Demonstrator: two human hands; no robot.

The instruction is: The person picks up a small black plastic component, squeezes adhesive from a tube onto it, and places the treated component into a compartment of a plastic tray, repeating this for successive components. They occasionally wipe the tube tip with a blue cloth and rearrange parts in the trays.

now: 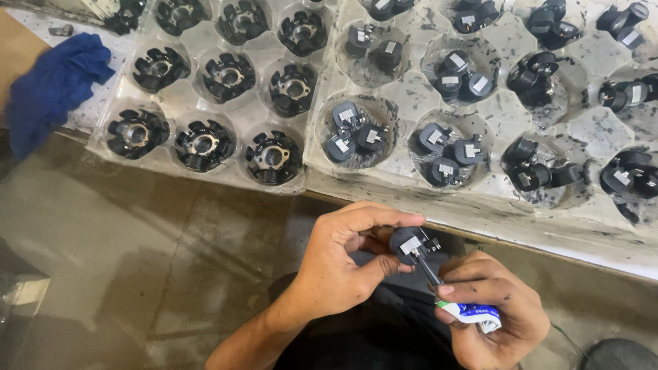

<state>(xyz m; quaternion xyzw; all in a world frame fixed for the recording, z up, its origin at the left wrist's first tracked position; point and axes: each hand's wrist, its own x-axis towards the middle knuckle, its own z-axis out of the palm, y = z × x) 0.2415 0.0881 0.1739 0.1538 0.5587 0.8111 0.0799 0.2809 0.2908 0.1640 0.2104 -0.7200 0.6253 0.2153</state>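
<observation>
Black plastic part (pixel 410 244), small w/ a silver metal tab on its face, sits pinched in the left hand (pixel 343 264) — thumb underneath, index finger curled over the top, clamped tight on it. It's held just below the bench edge, over the person's lap, close to the right hand (pixel 490 308).

Right hand is wrapped round a small white tube (pixel 473 314) w/ blue print, fingers closed firm on it; thin dark nozzle (pixel 429 269) pokes up from the tube & its tip meets the part right by the metal tab. Dark smudges on the right fingers.

Up on the bench: clear plastic tray (pixel 179 103) at left, round pockets, each w/ one black ring-shaped piece (pixel 204 145) w/ a shiny metal centre. Beside it, touching edge to edge, a second clear tray (pixel 493 109) w/ bigger pockets holding 2–3 small black parts (pixel 355 130) each, same kind as the one in hand, silver tabs showing. Tray surface looks grimy, dark streaks btwn pockets.

Blue cloth (pixel 51 85) bunched at far left, just beside the first tray, hanging off the bench edge. Grey concrete floor (pixel 137 260) below.
</observation>
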